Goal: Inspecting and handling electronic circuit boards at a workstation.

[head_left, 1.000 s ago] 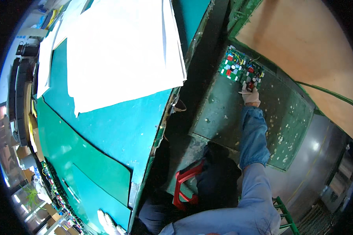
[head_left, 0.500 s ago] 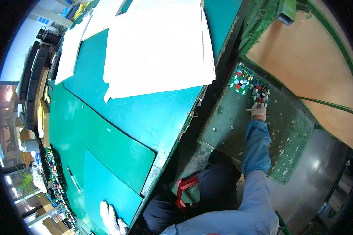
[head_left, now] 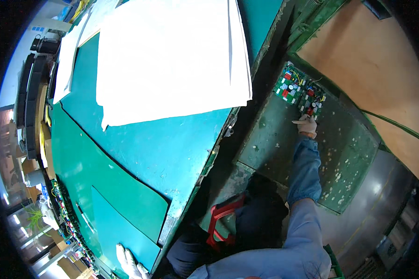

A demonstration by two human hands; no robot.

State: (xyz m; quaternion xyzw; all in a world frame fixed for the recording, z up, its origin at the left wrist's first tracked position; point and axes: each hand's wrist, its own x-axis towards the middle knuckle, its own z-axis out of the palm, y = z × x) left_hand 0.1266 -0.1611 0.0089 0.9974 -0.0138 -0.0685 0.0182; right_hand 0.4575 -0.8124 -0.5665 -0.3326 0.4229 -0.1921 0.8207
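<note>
My right hand (head_left: 306, 125), in a pale glove, reaches down to a low dark-green metal surface (head_left: 274, 144) at the right. Its fingers are closed at the near edge of a green circuit board (head_left: 312, 103) crowded with small red, white and black parts. The thumb points left, and the fingertips are partly hidden against the board. A second circuit board (head_left: 287, 88) lies just left of that one, close beside it. At the lower left, my left hand (head_left: 131, 264), in a white glove, rests on a teal mat (head_left: 121, 228) with fingers stretched out, holding nothing.
Large white sheets (head_left: 172, 60) cover the far part of the green workbench (head_left: 172, 149). A pen (head_left: 84, 217) lies at the left, near a row of circuit boards (head_left: 67, 218). A red frame (head_left: 219, 223) is by my legs. A tan panel (head_left: 368, 65) in green framing stands at the right.
The whole view has shifted slightly. My right hand stays at the near edge of the right-hand circuit board, and both boards keep their places. The left hand still lies on the mat.
</note>
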